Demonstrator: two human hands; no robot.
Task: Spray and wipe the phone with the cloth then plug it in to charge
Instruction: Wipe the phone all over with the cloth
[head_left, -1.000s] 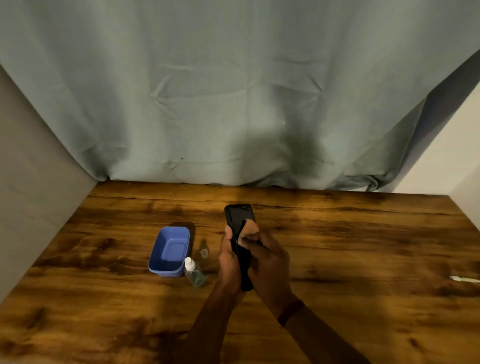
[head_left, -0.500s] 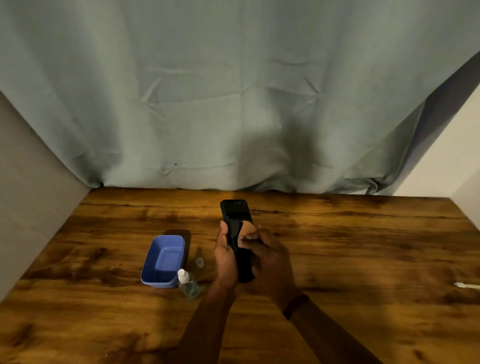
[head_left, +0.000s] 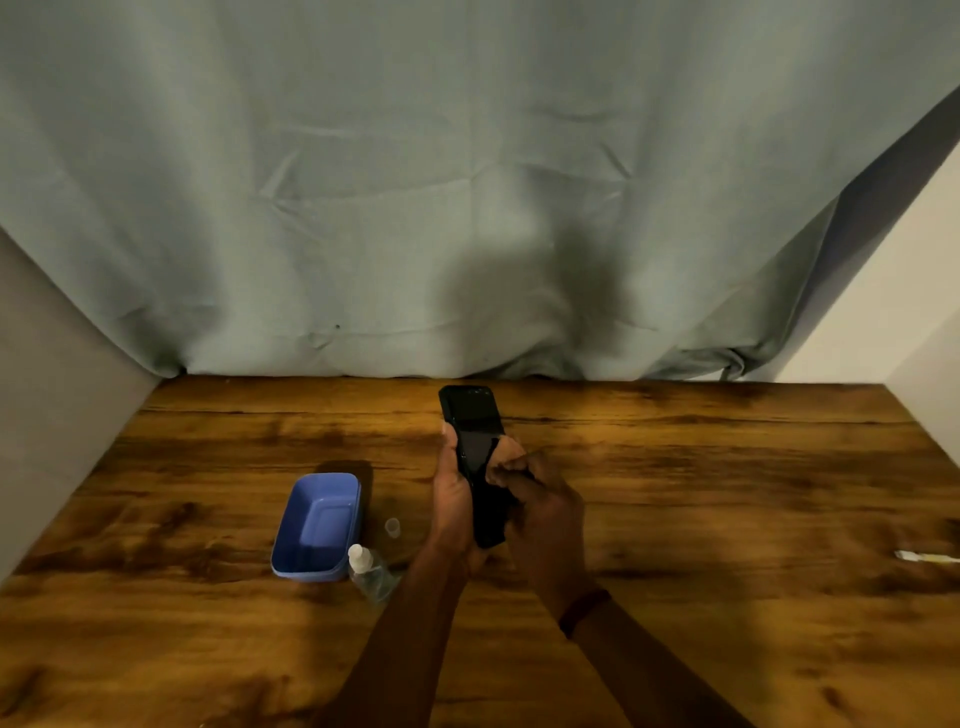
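A: Well, is the cloth visible?
B: Barely; something dark, perhaps it, sits pinched under the right hand, covering the phone's lower half.
A: And the phone?
B: Upright above the table, gripped by the left hand at its nine o'clock; spray bottle lies at eight.

I hold the black phone up over the wooden table in my left hand. My right hand presses a small cloth on its screen. Left of my arms sit a blue tub, a clear spray bottle and 1 tiny clear cap. A grey curtain hangs behind.
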